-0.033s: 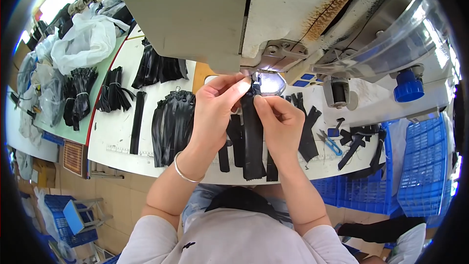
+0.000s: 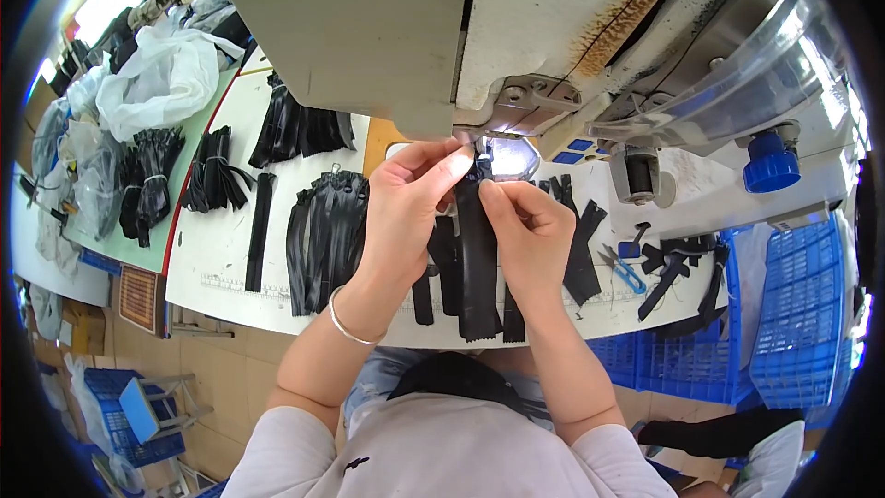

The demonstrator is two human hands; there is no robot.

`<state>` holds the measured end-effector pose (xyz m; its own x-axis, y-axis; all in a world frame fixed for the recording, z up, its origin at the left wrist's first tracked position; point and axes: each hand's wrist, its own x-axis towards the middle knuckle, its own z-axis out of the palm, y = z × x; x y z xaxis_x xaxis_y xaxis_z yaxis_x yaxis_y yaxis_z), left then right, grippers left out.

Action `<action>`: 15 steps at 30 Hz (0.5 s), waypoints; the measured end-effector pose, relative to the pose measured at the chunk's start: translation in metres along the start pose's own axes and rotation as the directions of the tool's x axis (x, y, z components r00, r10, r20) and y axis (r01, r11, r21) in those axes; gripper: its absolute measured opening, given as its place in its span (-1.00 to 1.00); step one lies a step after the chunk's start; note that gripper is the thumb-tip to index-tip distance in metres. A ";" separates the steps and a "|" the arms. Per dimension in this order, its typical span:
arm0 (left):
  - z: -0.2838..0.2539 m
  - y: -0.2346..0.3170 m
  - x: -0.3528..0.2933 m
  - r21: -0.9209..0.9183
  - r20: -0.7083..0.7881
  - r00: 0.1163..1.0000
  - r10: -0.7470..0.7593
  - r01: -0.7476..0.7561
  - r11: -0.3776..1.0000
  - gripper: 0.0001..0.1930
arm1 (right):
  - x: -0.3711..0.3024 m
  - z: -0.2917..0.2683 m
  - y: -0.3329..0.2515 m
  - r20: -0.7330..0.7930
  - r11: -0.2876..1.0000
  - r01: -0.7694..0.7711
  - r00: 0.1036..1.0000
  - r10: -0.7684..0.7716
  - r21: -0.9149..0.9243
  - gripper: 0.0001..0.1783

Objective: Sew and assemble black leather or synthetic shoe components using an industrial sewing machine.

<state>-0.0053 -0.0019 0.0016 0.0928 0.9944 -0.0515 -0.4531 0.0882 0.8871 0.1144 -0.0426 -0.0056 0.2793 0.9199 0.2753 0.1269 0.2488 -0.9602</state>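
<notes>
A black zipper (image 2: 477, 267) hangs down from the lit needle area of the sewing machine (image 2: 516, 101), its lower end reaching the table's front edge. My left hand (image 2: 415, 186) pinches its upper end from the left, close under the machine head. With thumb and bent fingers, my right hand (image 2: 530, 226) grips the same zipper a little lower on its right side. The exact spot under the needle is partly hidden by my left fingers. More black zipper strips (image 2: 444, 263) lie behind and beside the held one.
Bundled black zippers (image 2: 327, 235) lie left on the white table (image 2: 217, 263), with a single strip (image 2: 261, 231) beside them. Blue-handled thread snips (image 2: 627, 275) and black strips (image 2: 581, 258) lie right. Blue crates (image 2: 797, 304) stand beyond the right edge; plastic bags (image 2: 166, 78) fill the far left.
</notes>
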 end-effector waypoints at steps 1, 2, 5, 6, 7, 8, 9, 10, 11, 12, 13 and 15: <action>0.000 0.000 0.000 0.002 0.003 1.000 -0.001 0.001 1.000 -0.78 | 0.000 0.000 0.001 -0.004 1.000 0.000 1.000 0.000 0.001 -0.86; -0.001 -0.001 0.000 -0.002 -0.004 1.000 0.004 -0.004 1.000 -0.78 | 0.000 0.001 0.001 -0.008 1.000 -0.001 1.000 0.001 0.001 -0.87; 0.001 -0.005 -0.001 -0.016 -0.019 1.000 0.015 -0.015 1.000 -0.80 | -0.001 0.000 0.001 -0.013 1.000 0.008 1.000 -0.008 -0.009 -0.87; 0.001 -0.006 -0.002 -0.026 -0.028 0.999 0.023 -0.024 0.999 -0.80 | -0.003 0.001 0.001 -0.011 1.000 0.020 1.000 -0.020 -0.020 -0.87; 0.002 -0.007 -0.003 -0.019 -0.023 1.000 0.018 -0.019 1.000 -0.80 | -0.003 0.001 0.000 -0.019 1.000 0.016 1.000 -0.016 -0.016 -0.87; 0.003 -0.009 -0.004 -0.039 -0.038 0.999 0.015 -0.016 0.999 -0.80 | -0.004 0.000 0.000 -0.018 1.000 0.015 1.000 -0.015 -0.013 -0.87; 0.004 -0.011 -0.004 -0.059 -0.055 0.998 0.013 -0.016 0.998 -0.80 | -0.003 0.000 0.000 -0.015 1.000 0.016 1.000 -0.016 -0.009 -0.87; 0.004 -0.012 -0.004 -0.052 -0.052 0.999 0.009 -0.012 0.999 -0.80 | -0.003 0.000 -0.001 -0.021 1.000 0.012 1.000 -0.012 -0.004 -0.87; 0.004 -0.013 -0.002 -0.059 -0.044 0.999 0.019 -0.021 0.998 -0.80 | -0.002 0.001 -0.001 -0.023 1.000 0.009 1.000 -0.009 0.008 -0.86; 0.003 -0.014 -0.002 -0.066 -0.036 0.999 0.026 -0.028 0.997 -0.79 | -0.002 0.001 -0.001 -0.025 1.000 0.005 1.000 -0.005 0.017 -0.86; 0.003 -0.015 -0.001 -0.078 -0.016 0.999 0.047 -0.048 0.996 -0.78 | -0.003 0.001 0.001 -0.025 1.000 0.012 1.000 -0.012 0.013 -0.87; 0.011 -0.011 -0.007 -0.054 -0.056 0.996 0.064 -0.067 0.996 -0.77 | -0.008 0.001 0.000 -0.024 0.999 -0.033 0.999 0.034 0.038 -0.88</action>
<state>0.0086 -0.0105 -0.0024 0.0136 0.9997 -0.0206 -0.5056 0.0247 0.8624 0.1112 -0.0498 -0.0082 0.3065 0.9202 0.2436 0.0809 0.2299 -0.9699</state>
